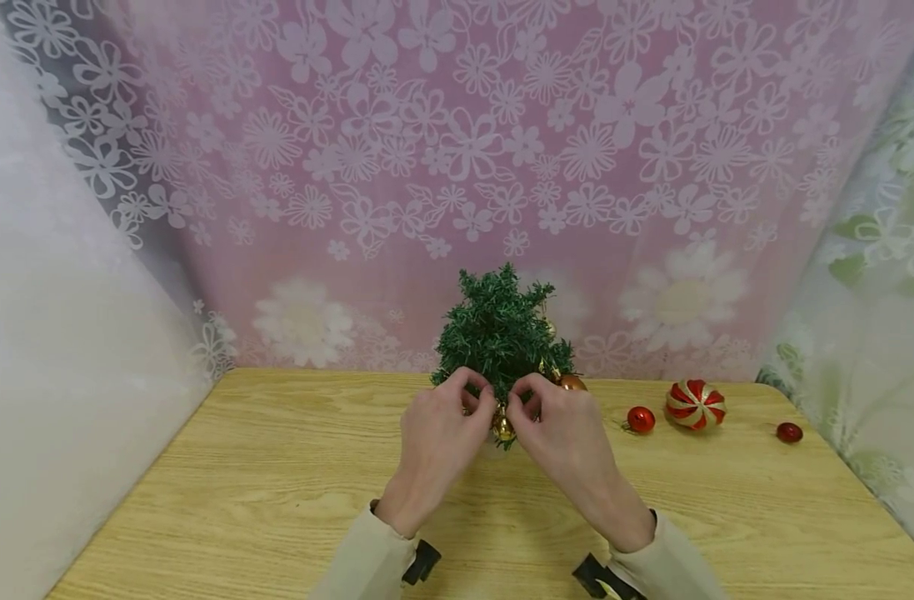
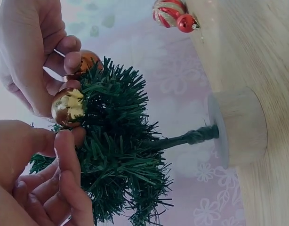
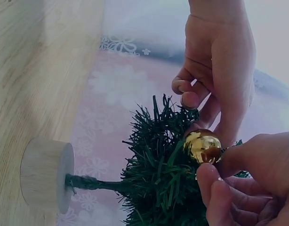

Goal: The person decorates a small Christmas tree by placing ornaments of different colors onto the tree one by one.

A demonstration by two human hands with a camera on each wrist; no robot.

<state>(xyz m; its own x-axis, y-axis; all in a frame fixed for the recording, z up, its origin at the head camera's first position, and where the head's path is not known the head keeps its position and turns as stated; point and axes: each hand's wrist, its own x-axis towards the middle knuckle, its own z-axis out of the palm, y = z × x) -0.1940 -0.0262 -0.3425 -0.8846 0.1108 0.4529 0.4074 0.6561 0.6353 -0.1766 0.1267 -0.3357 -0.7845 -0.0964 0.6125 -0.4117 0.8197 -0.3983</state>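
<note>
A small artificial Christmas tree (image 1: 496, 329) stands upright on a round wooden base (image 2: 243, 127). At its front hangs a shiny gold Christmas ball (image 1: 505, 429), with green needles around it. My left hand (image 1: 443, 429) is at the ball's left side, thumb and forefinger pinched together at its top. On the other side my right hand (image 1: 569, 429) pinches there too, and both hands' fingertips touch the ball in the wrist views. Whatever fine loop or twig lies between the fingertips is hidden.
A copper-coloured ball (image 1: 572, 382) and another gold ornament (image 1: 550, 327) hang on the tree's right side. To the right on the wooden table (image 1: 277, 483) lie a red ball (image 1: 641, 419), a red-and-gold striped ball (image 1: 695, 405) and a dark red ball (image 1: 789, 432). A flowered curtain (image 1: 442, 167) hangs behind.
</note>
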